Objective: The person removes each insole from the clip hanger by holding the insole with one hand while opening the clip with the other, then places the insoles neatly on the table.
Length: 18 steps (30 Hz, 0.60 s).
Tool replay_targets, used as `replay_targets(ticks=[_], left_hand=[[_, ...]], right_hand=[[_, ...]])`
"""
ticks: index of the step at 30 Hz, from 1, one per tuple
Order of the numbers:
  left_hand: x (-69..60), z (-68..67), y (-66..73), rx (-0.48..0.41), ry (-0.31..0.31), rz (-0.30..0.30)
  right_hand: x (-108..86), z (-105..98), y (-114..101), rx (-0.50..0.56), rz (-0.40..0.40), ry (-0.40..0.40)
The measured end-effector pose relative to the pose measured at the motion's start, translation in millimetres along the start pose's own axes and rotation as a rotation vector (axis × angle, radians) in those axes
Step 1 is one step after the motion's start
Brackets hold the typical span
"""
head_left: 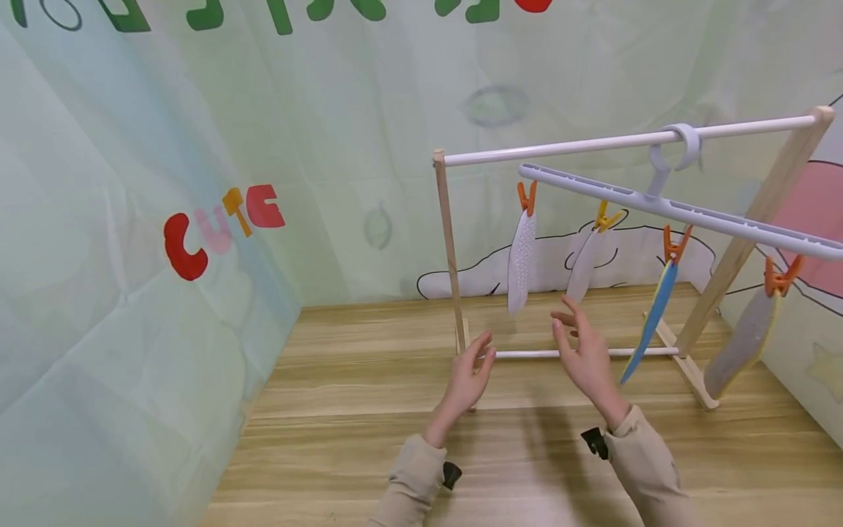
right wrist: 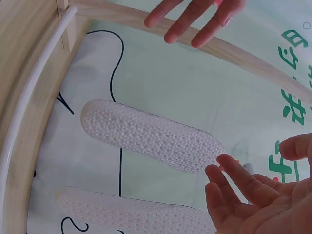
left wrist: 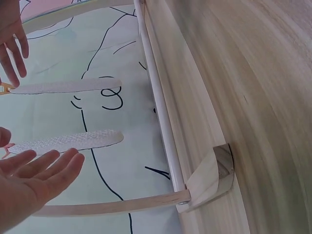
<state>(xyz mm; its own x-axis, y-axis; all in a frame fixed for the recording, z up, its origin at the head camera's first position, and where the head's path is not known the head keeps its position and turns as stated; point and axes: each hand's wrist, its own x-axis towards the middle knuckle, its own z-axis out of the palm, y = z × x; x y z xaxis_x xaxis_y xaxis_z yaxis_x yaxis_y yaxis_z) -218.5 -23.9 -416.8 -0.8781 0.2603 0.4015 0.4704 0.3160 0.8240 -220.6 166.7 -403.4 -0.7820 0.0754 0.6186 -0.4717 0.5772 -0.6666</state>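
Note:
Several insoles hang by clothespins from a pale lilac hanger [head_left: 593,189]. The leftmost is a white bumpy insole [head_left: 522,263] under an orange clothespin [head_left: 527,197]. Beside it a second whitish insole [head_left: 582,267] hangs from a yellow clothespin [head_left: 607,219]. Farther right are a blue insole [head_left: 653,322] and a greyish insole [head_left: 740,348], each on an orange clothespin. My left hand [head_left: 466,382] is held in the air near the rack's left post, holding nothing. My right hand [head_left: 587,360], also without anything in it, hovers before the insoles with fingers loosely bent.
A wooden rack with a white top rod [head_left: 560,148] carries the hanger by its hook. Its left post [head_left: 449,249], right post [head_left: 731,267] and lower rod [head_left: 527,354] surround the hanging insoles. A printed curtain [head_left: 356,183] stands behind the wood-grain table [head_left: 329,439].

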Motion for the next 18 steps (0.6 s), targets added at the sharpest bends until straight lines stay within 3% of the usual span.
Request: replay_targets(ticks=[8,14,18], left_hand=[[-0.1,4.9,3.5,-0.034,0.006,-0.001],[-0.7,6.1,5.5,-0.017,-0.011,-0.054],[-0.5,10.4,-3.8,-0.025,-0.017,-0.09]], right_hand=[[7.7,-4,0,-0.021,0.0,0.066],[13.1,-8,2,-0.048,0.042,0.082],[16.9,-11,2,-0.036,0.069,0.107]])
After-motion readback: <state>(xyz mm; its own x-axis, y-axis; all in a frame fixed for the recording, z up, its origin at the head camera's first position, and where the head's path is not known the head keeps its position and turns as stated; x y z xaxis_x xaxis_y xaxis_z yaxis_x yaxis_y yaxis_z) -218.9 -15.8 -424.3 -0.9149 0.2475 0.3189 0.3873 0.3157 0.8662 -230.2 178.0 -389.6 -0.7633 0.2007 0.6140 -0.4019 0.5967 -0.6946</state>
